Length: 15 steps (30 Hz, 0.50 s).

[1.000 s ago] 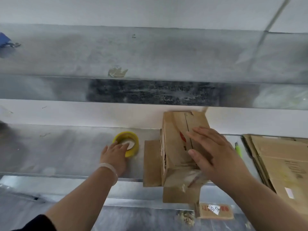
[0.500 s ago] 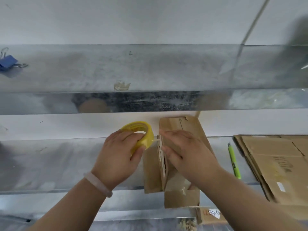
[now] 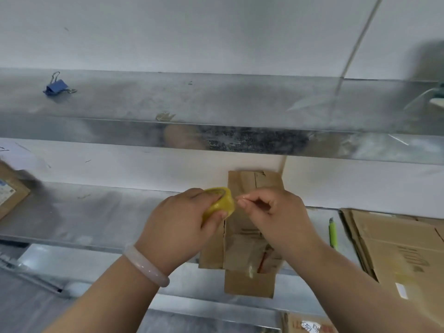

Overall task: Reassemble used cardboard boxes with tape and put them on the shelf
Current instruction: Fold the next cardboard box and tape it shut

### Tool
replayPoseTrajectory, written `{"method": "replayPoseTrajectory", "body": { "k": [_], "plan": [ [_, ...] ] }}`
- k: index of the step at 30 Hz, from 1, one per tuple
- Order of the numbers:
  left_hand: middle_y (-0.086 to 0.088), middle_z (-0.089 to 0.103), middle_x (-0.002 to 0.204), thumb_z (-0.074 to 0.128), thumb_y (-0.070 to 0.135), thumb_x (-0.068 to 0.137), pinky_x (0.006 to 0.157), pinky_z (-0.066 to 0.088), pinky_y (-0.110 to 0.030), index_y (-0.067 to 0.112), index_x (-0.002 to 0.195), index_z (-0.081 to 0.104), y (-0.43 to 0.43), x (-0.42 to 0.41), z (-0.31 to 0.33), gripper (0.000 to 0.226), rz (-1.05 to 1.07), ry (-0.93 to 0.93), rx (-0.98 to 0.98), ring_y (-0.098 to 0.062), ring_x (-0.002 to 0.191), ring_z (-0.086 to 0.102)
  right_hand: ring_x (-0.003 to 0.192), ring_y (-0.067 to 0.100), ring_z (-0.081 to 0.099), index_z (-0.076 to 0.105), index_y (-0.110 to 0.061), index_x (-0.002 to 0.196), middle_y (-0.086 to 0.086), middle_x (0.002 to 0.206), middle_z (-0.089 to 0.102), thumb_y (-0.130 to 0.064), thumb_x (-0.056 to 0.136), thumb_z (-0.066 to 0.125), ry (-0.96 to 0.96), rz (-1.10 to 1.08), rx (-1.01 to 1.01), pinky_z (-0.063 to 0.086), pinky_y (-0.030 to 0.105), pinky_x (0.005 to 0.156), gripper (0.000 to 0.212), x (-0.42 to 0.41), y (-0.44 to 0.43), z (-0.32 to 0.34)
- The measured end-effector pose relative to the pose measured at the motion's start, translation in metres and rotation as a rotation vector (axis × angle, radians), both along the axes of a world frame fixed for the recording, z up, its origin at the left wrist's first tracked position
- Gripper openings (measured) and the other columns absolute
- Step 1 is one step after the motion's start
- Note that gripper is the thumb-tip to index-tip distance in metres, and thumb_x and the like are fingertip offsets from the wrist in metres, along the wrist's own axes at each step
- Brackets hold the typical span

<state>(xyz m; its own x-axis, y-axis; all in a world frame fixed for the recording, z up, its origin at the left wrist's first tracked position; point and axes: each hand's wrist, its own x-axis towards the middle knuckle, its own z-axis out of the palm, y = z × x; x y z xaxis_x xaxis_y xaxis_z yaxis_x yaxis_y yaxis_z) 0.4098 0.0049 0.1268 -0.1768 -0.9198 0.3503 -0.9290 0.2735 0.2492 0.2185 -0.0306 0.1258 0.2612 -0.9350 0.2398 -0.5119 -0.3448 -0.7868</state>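
A small brown cardboard box [image 3: 249, 251] lies on the metal shelf [image 3: 79, 217], its flaps spread and one hanging over the front edge. Above it my left hand [image 3: 177, 227] grips a yellow roll of tape [image 3: 219, 205]. My right hand [image 3: 274, 212] is just right of the roll, thumb and forefinger pinched together at the roll's edge, where the tape's end seems to be; the tape itself is too thin to make out. Both hands hover over the box and hide its middle.
Flattened cardboard sheets [image 3: 398, 251] are stacked at the right of the shelf, with a green pen [image 3: 333, 233] beside them. Another box [image 3: 9, 193] shows at the left edge. A blue binder clip [image 3: 56, 86] sits on the upper shelf [image 3: 240, 102]. A lower cardboard piece [image 3: 310, 325] lies below.
My left hand picked the tape roll up off the shelf and brought it over the box. My right hand left the box top and now pinches at the roll's edge.
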Motion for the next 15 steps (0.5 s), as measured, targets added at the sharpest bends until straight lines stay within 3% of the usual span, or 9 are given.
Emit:
{"method": "replayPoseTrajectory", "body": {
  "k": [2,6,9,12,15],
  "plan": [
    [0.014,0.054,0.083,0.027,0.063,0.086,0.064,0.047,-0.027,0.037,0.129,0.060,0.005,-0.008,0.002,0.061,0.031,0.028,0.016,-0.012,0.076,0.058,0.087,-0.014,0.059,0.069,-0.047,0.082,-0.030,0.079,0.068,-0.031,0.089,0.070,-0.045,0.002,0.034,0.041,0.001,0.071,0.018,-0.010,0.002,0.002],
    [0.013,0.059,0.088,0.023,0.069,0.081,0.070,0.046,-0.026,0.039,0.130,0.059,0.015,-0.026,0.008,0.068,0.068,0.074,0.060,-0.008,0.081,0.056,0.081,-0.011,0.064,0.073,-0.039,0.081,-0.028,0.084,0.071,-0.028,0.088,0.071,-0.226,0.009,0.151,0.044,0.004,0.069,0.013,-0.027,0.006,0.001],
    [0.015,0.056,0.086,0.031,0.071,0.086,0.070,0.041,-0.022,0.039,0.126,0.061,0.019,-0.032,0.011,0.060,0.118,0.067,0.113,-0.005,0.079,0.052,0.080,-0.005,0.066,0.075,-0.033,0.083,-0.019,0.082,0.074,-0.023,0.089,0.071,-0.333,0.015,0.193,0.047,0.007,0.068,0.012,-0.035,0.010,0.001],
    [0.014,0.064,0.081,0.038,0.071,0.081,0.069,0.045,-0.022,0.036,0.104,0.071,0.024,-0.031,0.014,0.053,0.167,0.106,0.114,-0.004,0.076,0.055,0.084,0.000,0.069,0.073,-0.033,0.080,-0.016,0.082,0.075,-0.022,0.089,0.070,-0.351,0.031,0.210,0.052,0.017,0.078,0.015,-0.038,0.014,0.001],
    [0.011,0.064,0.073,0.043,0.076,0.079,0.066,0.047,-0.025,0.031,0.086,0.069,0.028,-0.031,0.017,0.053,0.189,0.126,0.140,-0.005,0.070,0.057,0.082,0.003,0.070,0.074,-0.029,0.083,-0.011,0.080,0.075,-0.019,0.090,0.068,-0.402,0.030,0.216,0.053,0.018,0.077,0.013,-0.041,0.019,0.003]
  ]
}}
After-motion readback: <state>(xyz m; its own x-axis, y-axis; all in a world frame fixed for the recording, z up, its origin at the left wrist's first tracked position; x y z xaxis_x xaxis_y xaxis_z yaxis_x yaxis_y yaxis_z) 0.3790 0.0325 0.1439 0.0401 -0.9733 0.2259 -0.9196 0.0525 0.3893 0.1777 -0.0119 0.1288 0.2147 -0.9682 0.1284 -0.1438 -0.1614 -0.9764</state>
